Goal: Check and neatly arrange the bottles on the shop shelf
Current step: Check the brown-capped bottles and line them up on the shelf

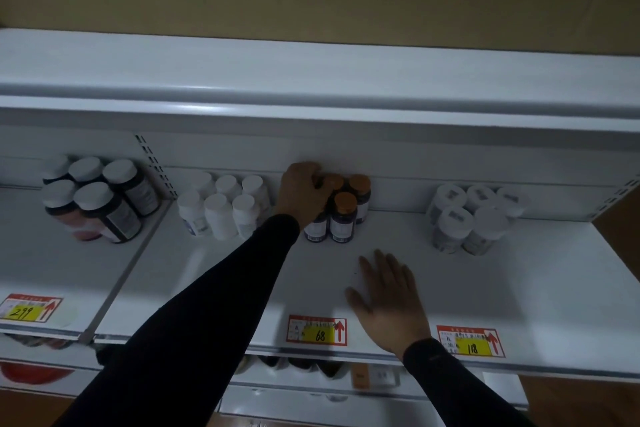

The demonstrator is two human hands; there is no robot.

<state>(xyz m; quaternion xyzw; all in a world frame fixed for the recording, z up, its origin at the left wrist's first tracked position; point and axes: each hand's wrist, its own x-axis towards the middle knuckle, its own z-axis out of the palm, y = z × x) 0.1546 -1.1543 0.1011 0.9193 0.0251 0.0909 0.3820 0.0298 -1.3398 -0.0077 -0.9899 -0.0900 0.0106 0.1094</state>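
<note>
Orange-capped dark bottles — white shelf, blk sleeves

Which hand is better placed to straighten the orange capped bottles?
Left. The left hand already grips the orange capped bottles, while the right hand lies flat on the shelf, apart from them.

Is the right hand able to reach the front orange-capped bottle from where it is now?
Probably yes. The right hand lies flat and open on the shelf, and only bare shelf lies between it and the front orange-capped bottle.
</note>
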